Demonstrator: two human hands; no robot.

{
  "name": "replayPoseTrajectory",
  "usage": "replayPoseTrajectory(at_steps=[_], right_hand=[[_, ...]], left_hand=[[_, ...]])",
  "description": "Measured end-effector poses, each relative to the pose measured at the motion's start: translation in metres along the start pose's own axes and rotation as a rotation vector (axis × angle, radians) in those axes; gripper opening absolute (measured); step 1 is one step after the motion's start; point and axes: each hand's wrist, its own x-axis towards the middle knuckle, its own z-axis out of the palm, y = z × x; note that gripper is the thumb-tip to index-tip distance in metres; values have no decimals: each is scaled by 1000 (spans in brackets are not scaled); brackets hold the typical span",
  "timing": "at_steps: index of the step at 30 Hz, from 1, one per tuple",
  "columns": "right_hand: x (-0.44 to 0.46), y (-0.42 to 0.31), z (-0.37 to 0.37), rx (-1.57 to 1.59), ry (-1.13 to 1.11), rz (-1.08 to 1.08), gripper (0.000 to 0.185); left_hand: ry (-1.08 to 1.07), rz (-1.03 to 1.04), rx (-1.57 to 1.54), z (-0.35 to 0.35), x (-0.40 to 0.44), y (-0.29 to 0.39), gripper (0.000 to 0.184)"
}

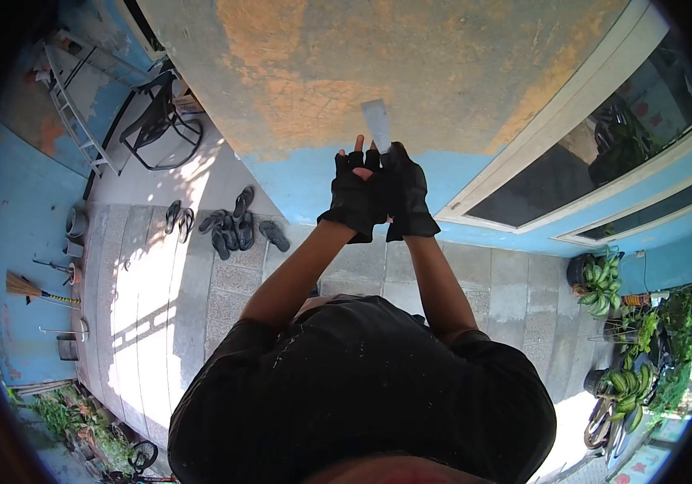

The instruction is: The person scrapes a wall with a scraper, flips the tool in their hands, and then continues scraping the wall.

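A scraper (376, 121) with a flat, pale metal blade points up against the wall (427, 64), where patches of bare orange and grey show above light blue paint. Its handle is hidden inside my right hand (407, 189), which is closed around it in a black fingerless glove. My left hand (352, 194), gloved the same way, is pressed up beside the right one. Its fingers stretch upward, slightly apart, near the lower part of the blade. Where the two hands overlap, the contact is partly hidden.
Several dark sandals (233, 230) lie on the tiled floor to the left. Farther back stand a black chair (164, 121) and a ladder (76, 113). A broom (27, 286) is by the left wall. Right of me are a framed window (556, 177) and potted plants (600, 282).
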Motion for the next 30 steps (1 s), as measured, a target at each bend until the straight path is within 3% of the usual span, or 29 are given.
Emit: replayPoseTrajectory(at_steps=[5,8,10,11,13,15,17,19,21,24,27,28,29,30], right_hand=[[34,39,-7,140,120,159,50],[22,16,-21,176,133,61,48],[27,12,-22,-61,-74,-54,45],[35,22,-20,-62,-72,-50,45],[51,48,-15,48,9,111,44],[52,36,-30,36,170,123,42],[43,35,-29,-8,108,29,42],[31,34,-24,20,-133,-55,44],[33,51,-15,-2,-133,-89,43],[44,77,-19,-106,155,107,37],[34,66,-15,-5,302,-137,39],[20,50,-17,145,106,-11,43],[13,49,-8,104,60,-157,43],[11,48,-4,9,-12,-102,43]], left_hand=[[-161,25,34,-13,0,10,101],[-163,74,42,-7,-1,14,102],[-112,136,13,1,-4,18,101],[-114,140,13,-3,-2,21,101],[-338,140,32,-12,3,25,106],[-251,161,35,1,-3,21,105],[-160,177,41,4,-2,17,105],[-151,179,21,-1,-5,17,101],[-156,177,30,-2,-4,15,101],[-208,151,23,-6,-7,14,105],[-200,123,33,-3,-9,6,103],[-159,108,20,-1,-10,3,102],[-120,96,4,0,-10,3,101],[-162,60,31,0,-7,3,103]])
